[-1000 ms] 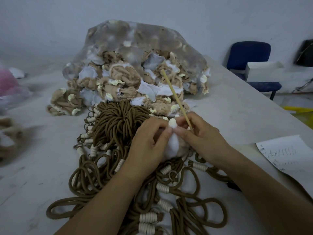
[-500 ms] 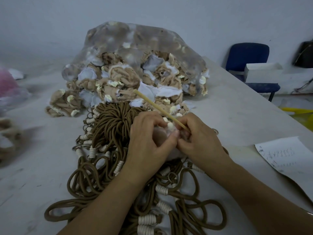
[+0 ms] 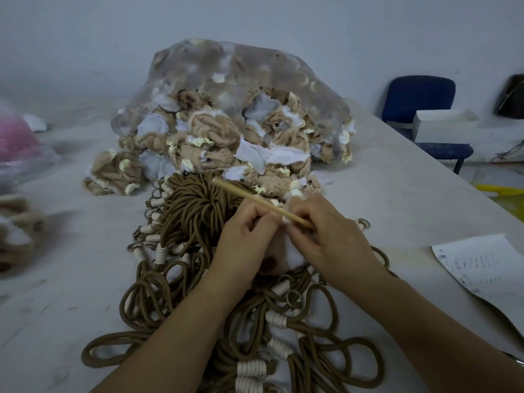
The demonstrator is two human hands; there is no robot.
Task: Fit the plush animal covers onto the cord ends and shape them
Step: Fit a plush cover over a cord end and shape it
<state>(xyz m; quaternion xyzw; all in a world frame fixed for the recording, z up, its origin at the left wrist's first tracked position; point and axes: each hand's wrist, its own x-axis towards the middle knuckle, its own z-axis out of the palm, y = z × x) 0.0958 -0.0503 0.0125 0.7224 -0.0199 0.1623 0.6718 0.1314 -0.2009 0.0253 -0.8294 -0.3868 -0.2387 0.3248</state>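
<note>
A tangle of brown cords (image 3: 198, 211) with cream wrapped ends and metal rings lies on the grey table (image 3: 71, 293). Above it my left hand (image 3: 243, 245) and my right hand (image 3: 329, 236) meet around a white-and-tan plush cover (image 3: 292, 255), mostly hidden between the palms. My left fingers pinch its top. My right hand also holds a thin wooden stick (image 3: 249, 197), which slants up to the left and ends inside the cover. Behind the cords, a clear plastic bag (image 3: 232, 80) spills a heap of tan plush covers (image 3: 209, 137).
A sheet of written paper (image 3: 487, 265) lies at the table's right edge. A blue chair (image 3: 419, 100) and a white box (image 3: 442, 126) stand beyond it. A pink bag (image 3: 17, 137) and more tan plush (image 3: 17, 231) sit at the left.
The stick has swung from nearly upright down to a low slant toward the left. The white tip of the cover, visible earlier, is now hidden between my fingers.
</note>
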